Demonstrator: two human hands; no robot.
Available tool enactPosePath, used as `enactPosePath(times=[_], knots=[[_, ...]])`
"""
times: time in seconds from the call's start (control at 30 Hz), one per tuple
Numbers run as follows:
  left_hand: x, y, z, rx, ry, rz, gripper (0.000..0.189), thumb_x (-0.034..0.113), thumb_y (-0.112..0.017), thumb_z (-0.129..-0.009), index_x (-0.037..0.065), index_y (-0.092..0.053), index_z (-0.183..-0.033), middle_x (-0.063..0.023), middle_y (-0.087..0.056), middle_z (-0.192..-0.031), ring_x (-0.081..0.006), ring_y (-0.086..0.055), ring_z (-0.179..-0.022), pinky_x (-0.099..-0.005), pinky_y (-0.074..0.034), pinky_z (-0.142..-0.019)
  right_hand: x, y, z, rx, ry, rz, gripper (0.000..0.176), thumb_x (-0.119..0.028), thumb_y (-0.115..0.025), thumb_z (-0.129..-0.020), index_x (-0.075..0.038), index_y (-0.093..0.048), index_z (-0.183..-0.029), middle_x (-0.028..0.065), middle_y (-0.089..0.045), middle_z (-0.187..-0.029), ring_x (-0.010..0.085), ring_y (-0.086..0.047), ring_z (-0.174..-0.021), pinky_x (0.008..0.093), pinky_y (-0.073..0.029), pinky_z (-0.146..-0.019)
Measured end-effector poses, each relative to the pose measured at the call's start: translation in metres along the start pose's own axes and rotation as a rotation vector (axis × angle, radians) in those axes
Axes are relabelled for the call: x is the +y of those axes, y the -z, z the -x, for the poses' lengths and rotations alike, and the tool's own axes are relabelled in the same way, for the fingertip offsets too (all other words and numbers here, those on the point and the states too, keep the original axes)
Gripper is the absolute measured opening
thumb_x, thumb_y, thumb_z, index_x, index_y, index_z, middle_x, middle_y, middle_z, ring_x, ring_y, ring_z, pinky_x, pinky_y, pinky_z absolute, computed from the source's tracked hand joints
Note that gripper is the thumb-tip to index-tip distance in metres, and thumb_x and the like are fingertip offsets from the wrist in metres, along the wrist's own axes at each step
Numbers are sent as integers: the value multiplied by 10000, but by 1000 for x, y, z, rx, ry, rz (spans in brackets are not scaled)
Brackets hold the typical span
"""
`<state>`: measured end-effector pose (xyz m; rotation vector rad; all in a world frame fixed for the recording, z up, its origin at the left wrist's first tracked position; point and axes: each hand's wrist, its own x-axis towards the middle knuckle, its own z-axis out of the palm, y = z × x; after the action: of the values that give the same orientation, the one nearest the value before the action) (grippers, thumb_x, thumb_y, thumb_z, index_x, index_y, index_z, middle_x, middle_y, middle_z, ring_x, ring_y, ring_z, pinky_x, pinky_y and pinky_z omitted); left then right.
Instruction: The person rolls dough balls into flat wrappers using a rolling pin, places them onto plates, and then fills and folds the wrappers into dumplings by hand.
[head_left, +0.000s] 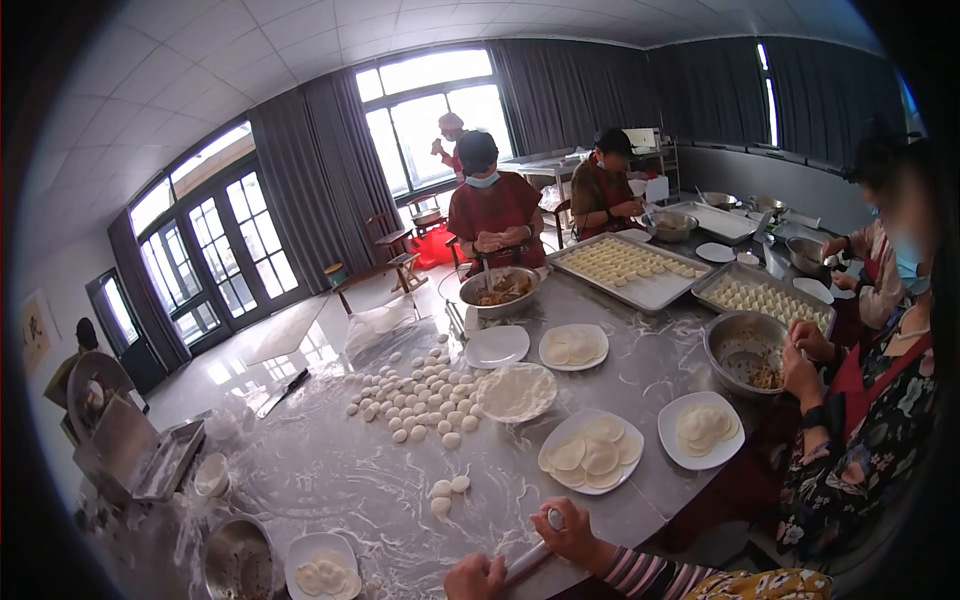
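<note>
At the bottom of the view my left hand (475, 578) is closed around the near end of a rolling pin (525, 561). My right hand (572, 538), below a striped sleeve, wraps the other end, with the pin's rounded tip poking out of the fist. Just beyond the hands lie a few small dough pieces (441, 490) on the floured table (350, 500). A plate of rolled dough wrappers (592, 452) is close to my right hand. Further off, many dough pieces (425, 390) spread beside a bowl of flour (517, 392).
A person (850, 430) at the right works over a metal bowl of filling (748, 350). Across the table another person (495, 215) stands behind a filling bowl (500, 290). Trays of dumplings (630, 270) are at the back. A knife (283, 392) and a metal bowl (240, 560) lie left.
</note>
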<state>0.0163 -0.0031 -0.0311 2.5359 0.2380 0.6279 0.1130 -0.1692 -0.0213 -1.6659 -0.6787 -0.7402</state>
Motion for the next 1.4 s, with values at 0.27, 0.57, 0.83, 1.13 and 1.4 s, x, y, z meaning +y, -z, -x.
enactPosePath(times=[0.27, 0.57, 0.83, 1.13, 1.4], knots=[[3, 3, -1, -17, 6, -9, 359, 364, -606, -816, 60, -573, -627, -184, -592, -606, -386, -589, -564, -476, -461, -525, 4, -1, 1, -3, 35, 29, 278, -92, -723, -769, -53, -501, -932, 122, -589, -714, 308, -602, -566, 362, -463, -491], [3, 3, 0, -6, 0, -3, 365, 365, -592, -823, 58, -569, -628, -195, -592, -611, -393, -588, -573, -483, -457, -539, 3, -1, 1, 0, 6, 7, 277, -79, -722, -762, -55, -497, -923, 122, -588, -705, 307, -602, -560, 357, -461, -484], [3, 2, -1, -5, 5, -4, 376, 370, -589, -828, 55, -572, -624, -196, -592, -605, -391, -589, -568, -480, -459, -535, 1, 0, -1, 2, 16, -6, 285, -66, -727, -754, -56, -497, -922, 119, -582, -692, 302, -599, -550, 348, -455, -476], [4, 2, 0, 19, -6, -12, 350, 354, -599, -809, 55, -572, -629, -195, -591, -599, -392, -591, -565, -476, -466, -531, 0, 0, -1, 6, 24, 6, 284, -73, -725, -760, -57, -495, -925, 114, -577, -683, 299, -591, -537, 354, -445, -466], [5, 3, 0, 26, -11, -7, 367, 364, -595, -828, 54, -575, -633, -198, -585, -592, -394, -589, -563, -472, -463, -530, 2, 0, 0, -5, 40, 35, 294, -72, -726, -757, -55, -490, -932, 112, -579, -696, 301, -598, -547, 350, -453, -470]])
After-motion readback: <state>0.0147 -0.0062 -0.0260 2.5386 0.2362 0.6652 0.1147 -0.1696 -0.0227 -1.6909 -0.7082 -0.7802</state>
